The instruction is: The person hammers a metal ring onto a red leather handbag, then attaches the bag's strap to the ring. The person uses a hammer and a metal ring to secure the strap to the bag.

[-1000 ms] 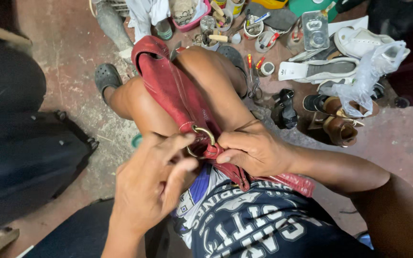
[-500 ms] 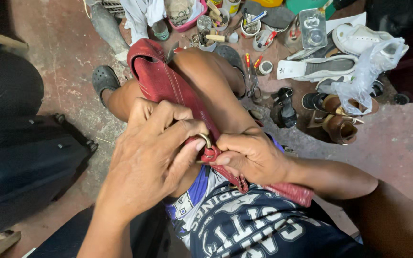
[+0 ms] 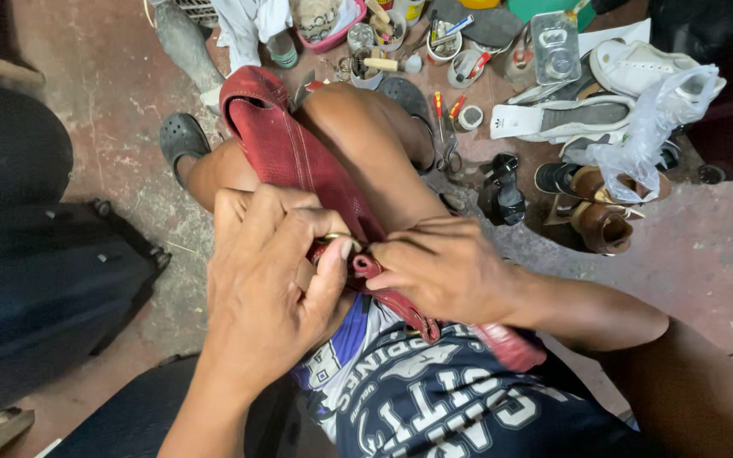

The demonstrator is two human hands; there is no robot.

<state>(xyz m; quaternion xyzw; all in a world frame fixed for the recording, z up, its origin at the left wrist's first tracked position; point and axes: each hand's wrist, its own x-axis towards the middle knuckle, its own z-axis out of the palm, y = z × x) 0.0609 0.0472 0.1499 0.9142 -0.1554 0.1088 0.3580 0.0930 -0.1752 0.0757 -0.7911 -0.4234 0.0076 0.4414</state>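
Single head-worn view, steeply downward, close above the lap.

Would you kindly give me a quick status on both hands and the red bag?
Left hand and right hand both pinching the strap end at the metal ring. Red bag draped over the knee. Nothing blocking.

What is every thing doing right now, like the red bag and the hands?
Red leather bag: draped over the person's knee, strap end pinched by both hands.
Metal ring: at the strap, mostly hidden by fingers.
Left hand: closed around the ring and strap.
Right hand: pinching the strap.
Clear plastic bag: crumpled over shoes.
White sneaker: lying on the floor.
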